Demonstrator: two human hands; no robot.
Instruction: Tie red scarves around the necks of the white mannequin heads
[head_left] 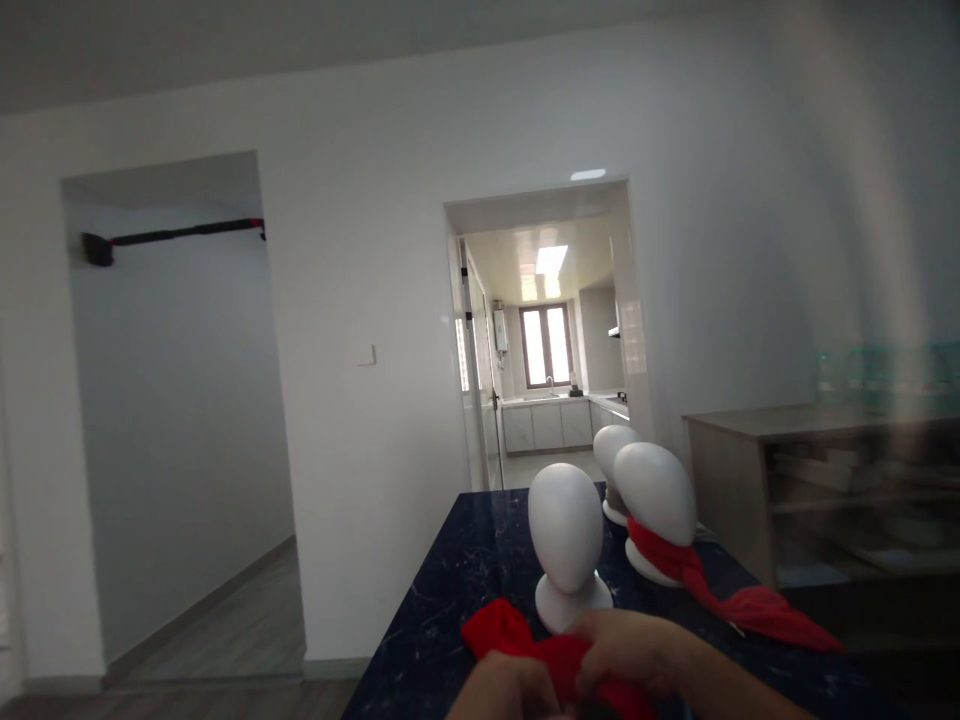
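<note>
Low in the head view, a bunched red scarf (500, 626) lies at the near end of the dark table. My left hand (504, 688) has its fingers curled on the cloth. My right hand (626, 648) grips the scarf from the other side, thumb and fingers pressed into it. Just beyond my hands stands a white mannequin head (566, 525) with a bare neck. To its right, a second mannequin head (654, 492) has another red scarf (750, 612) round its neck, the tail trailing right across the table. My fingertips are partly hidden.
Behind these stands a third mannequin head (611, 445). The dark blue marbled table (450, 570) runs away from me towards a kitchen doorway (540, 340). A wooden cabinet (727, 480) with open shelves is at the right, blurred. A pull-up bar (187, 231) spans the left opening.
</note>
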